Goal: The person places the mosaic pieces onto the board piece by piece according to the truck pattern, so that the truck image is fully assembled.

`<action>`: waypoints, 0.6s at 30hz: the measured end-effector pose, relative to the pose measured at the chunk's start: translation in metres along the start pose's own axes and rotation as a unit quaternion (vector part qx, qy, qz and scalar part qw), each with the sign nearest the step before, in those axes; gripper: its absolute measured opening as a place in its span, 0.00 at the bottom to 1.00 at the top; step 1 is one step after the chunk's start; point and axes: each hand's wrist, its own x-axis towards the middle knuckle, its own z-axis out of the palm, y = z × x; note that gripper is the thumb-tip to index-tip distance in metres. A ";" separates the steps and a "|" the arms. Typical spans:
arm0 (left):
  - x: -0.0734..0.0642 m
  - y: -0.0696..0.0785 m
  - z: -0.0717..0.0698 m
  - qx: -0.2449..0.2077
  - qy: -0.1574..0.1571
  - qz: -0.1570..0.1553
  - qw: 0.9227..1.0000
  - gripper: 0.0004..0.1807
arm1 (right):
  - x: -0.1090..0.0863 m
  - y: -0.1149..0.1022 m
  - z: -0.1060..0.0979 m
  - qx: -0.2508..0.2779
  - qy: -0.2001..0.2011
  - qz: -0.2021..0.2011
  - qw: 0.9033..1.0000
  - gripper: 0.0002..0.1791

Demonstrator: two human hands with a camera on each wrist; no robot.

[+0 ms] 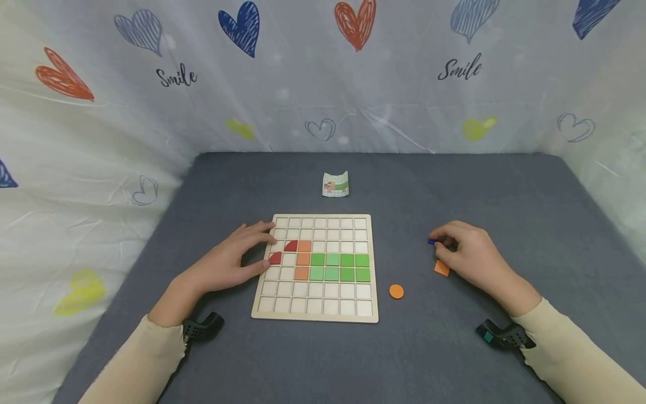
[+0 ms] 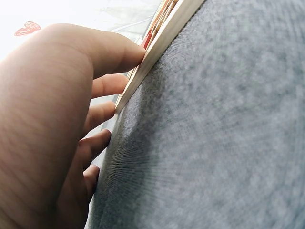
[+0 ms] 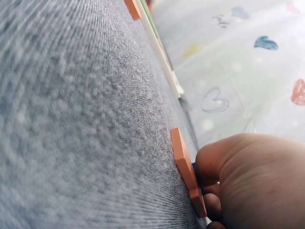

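A wooden grid board (image 1: 313,307) lies on the grey table. Several orange, green and red tiles fill part of its squares. The left hand (image 1: 233,259) is spread at the board's left edge, its fingertips touching the frame; in the left wrist view its thumb (image 2: 119,53) presses the wooden side. Right of the board, the right hand (image 1: 466,249) pinches a small blue piece (image 1: 431,241), mostly hidden by the fingers. Beneath that hand lies an orange square tile (image 1: 442,268). The right wrist view shows orange tiles (image 3: 181,151) next to the thumb.
A round orange piece (image 1: 396,291) lies just right of the board. Behind the board stands a small curled pattern card (image 1: 335,185). A white curtain (image 1: 282,90) printed with hearts surrounds the table (image 1: 343,365) at the back and sides.
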 end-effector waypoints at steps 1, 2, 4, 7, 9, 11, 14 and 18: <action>0.000 0.000 0.000 -0.001 0.000 0.000 1.000 0.26 | 0.000 0.000 0.000 0.000 -0.001 0.001 1.000 0.11; 0.000 0.000 0.000 -0.001 -0.001 -0.001 1.000 0.26 | 0.000 0.000 0.000 0.001 -0.002 0.002 1.000 0.11; -0.001 0.000 0.000 -0.001 -0.002 -0.003 1.000 0.26 | -0.001 0.000 0.000 0.001 -0.002 0.001 1.000 0.11; -0.001 -0.001 0.000 -0.001 -0.003 -0.005 1.000 0.26 | 0.000 0.000 0.002 0.003 0.001 -0.008 1.000 0.11; -0.001 -0.001 0.000 -0.002 -0.003 -0.003 1.000 0.26 | 0.000 0.000 0.002 0.004 0.005 -0.015 1.000 0.11; -0.001 -0.001 -0.001 -0.005 -0.003 -0.002 1.000 0.26 | 0.001 -0.002 0.002 0.005 0.010 -0.017 1.000 0.11; 0.000 0.000 -0.001 -0.005 -0.001 -0.002 1.000 0.25 | 0.003 -0.007 0.001 0.012 0.011 -0.014 1.000 0.11; 0.000 0.000 0.000 -0.003 0.001 -0.002 1.000 0.25 | 0.008 -0.017 0.003 0.019 0.007 -0.011 1.000 0.11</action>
